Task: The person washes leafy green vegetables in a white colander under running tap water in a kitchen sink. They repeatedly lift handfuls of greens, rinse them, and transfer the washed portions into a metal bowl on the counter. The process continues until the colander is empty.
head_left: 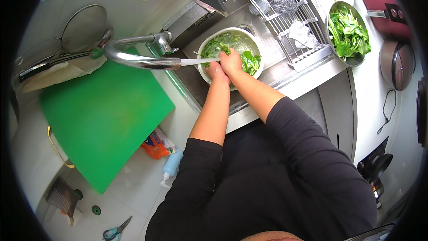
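A white ribbed basin (251,43) stands in the steel sink (271,51), holding water and loose leafy greens (250,63). From the chrome faucet (143,62), a stream of water (200,60) pours onto my hands. My right hand (232,62) grips a small bunch of greens (225,48) over the basin. Close against it, my left hand (216,72) is wet and lies on the near-left side of the basin; its fingers are partly hidden, so its grip is unclear. More greens (349,35) fill a metal bowl (355,61) on the right counter.
A metal rack (284,28) spans the sink's right side, holding a steel scrubber (283,5) and a crumpled whitish piece (303,34). Left of the sink lies a green cutting board (107,113). A blue pump bottle (172,163) and scissors (117,230) are lower left.
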Demonstrator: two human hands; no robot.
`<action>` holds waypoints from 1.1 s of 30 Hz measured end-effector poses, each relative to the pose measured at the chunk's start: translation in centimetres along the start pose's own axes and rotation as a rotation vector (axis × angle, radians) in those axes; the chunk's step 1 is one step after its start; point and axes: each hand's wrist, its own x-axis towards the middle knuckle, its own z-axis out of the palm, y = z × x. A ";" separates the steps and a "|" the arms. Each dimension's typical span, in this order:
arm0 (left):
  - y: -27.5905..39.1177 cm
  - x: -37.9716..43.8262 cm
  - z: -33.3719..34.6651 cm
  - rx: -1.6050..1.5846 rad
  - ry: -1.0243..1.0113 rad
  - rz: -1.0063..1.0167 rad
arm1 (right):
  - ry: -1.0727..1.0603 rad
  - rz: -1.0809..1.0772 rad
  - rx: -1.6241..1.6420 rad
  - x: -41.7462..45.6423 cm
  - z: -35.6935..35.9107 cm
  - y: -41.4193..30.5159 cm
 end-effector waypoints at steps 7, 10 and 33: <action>2.7 -6.0 -0.7 -0.049 -0.190 -0.204 | -0.178 -0.061 -0.141 -0.5 0.7 -1.1; 2.4 -5.8 -0.5 -0.066 -0.141 -0.195 | -0.133 0.020 -0.044 -0.1 0.6 -1.2; 5.1 -5.1 -0.9 -0.140 -0.330 -0.259 | -0.210 -0.005 -0.164 -1.0 0.9 -3.2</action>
